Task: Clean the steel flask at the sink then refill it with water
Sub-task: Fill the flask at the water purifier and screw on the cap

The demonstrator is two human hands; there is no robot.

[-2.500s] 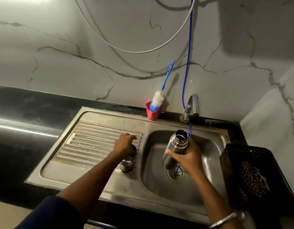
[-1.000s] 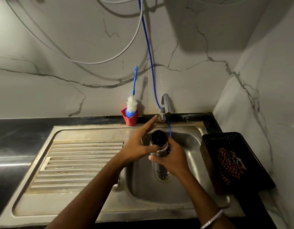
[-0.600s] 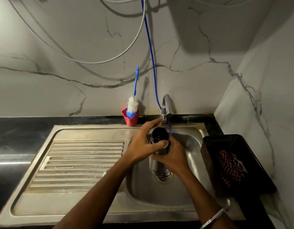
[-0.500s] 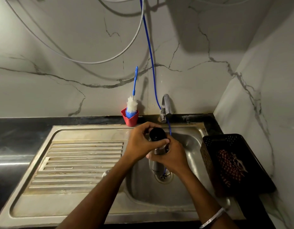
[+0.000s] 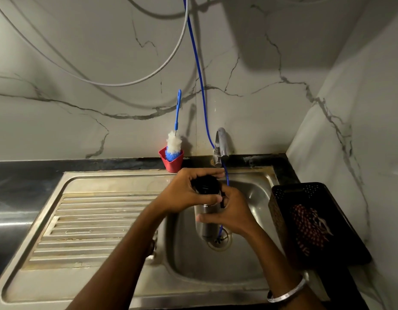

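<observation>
The steel flask (image 5: 204,222) stands upright over the sink basin (image 5: 254,195), above the drain (image 5: 220,240). My right hand (image 5: 229,213) wraps its body from the right. A black cap (image 5: 207,185) sits on the flask's mouth, and my left hand (image 5: 186,193) grips it from the left with fingers curled around its top. The tap (image 5: 221,144) stands just behind the flask, and I see no water running from it. A thin blue hose (image 5: 199,70) hangs from above and runs down past my hands into the basin.
A red cup (image 5: 172,161) holding a blue-and-white bottle brush (image 5: 173,144) stands at the sink's back edge. The ribbed draining board (image 5: 92,227) lies to the left. A black perforated basket (image 5: 309,222) with a patterned cloth sits on the right counter. A grey hose loops across the marble wall.
My left hand left the draining board, brought the black cap onto the flask's mouth and closed around it. My right hand has kept hold of the flask.
</observation>
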